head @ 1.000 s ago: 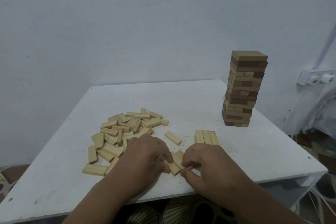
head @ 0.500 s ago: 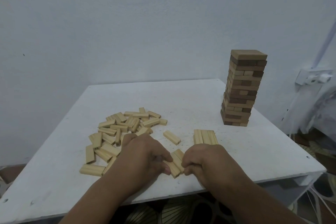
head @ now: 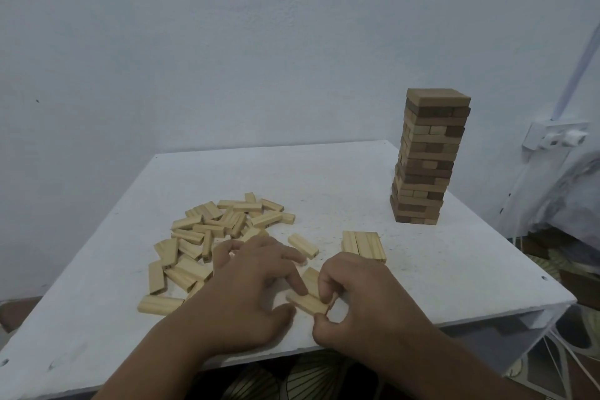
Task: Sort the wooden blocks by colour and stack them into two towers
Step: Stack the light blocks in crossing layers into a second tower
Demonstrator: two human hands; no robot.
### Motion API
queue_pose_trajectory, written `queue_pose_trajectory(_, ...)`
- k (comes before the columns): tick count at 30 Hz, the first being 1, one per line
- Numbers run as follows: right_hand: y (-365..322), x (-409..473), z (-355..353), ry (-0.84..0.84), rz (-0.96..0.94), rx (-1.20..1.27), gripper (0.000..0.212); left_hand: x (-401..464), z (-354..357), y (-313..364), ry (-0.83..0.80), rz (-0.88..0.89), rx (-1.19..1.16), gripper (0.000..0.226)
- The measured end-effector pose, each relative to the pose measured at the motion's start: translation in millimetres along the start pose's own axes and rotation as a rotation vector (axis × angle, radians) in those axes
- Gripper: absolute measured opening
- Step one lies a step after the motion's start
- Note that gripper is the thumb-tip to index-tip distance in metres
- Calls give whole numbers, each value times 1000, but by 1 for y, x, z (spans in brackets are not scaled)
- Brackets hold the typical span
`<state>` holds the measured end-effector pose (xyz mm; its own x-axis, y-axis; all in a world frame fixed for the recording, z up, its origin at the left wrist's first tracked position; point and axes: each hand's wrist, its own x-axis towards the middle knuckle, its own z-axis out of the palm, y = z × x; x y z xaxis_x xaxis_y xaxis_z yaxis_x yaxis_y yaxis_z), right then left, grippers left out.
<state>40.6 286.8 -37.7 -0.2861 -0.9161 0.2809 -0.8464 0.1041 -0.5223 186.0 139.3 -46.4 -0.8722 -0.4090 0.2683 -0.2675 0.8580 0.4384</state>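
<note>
The brown-toned tower [head: 428, 159] stood at the white table's [head: 324, 178] far right. Nearer and left of it lay the pale-block heap [head: 211, 237]. Nearest, the right hand [head: 360, 299] pinched a pale block [head: 306, 302]; the left hand [head: 256, 286], fingers now spread wider than before, touched it.

Pale blocks [head: 214, 237] scattered left; brown tower [head: 428, 159] upright right
</note>
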Motion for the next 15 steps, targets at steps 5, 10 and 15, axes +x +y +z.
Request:
queue_pose_trajectory(5, 3, 0, -2, 39, -93, 50, 29, 4, -3, 7, -41, 27, -48, 29)
queue_pose_trajectory(10, 16, 6, -24, 200, -188, 156, 35, 13, -4, 15, 109, -25, -277, 42)
queue_pose_trajectory(15, 42, 12, -39, 332, -120, 207, 38, 38, 9, 34, 185, -82, -345, 54)
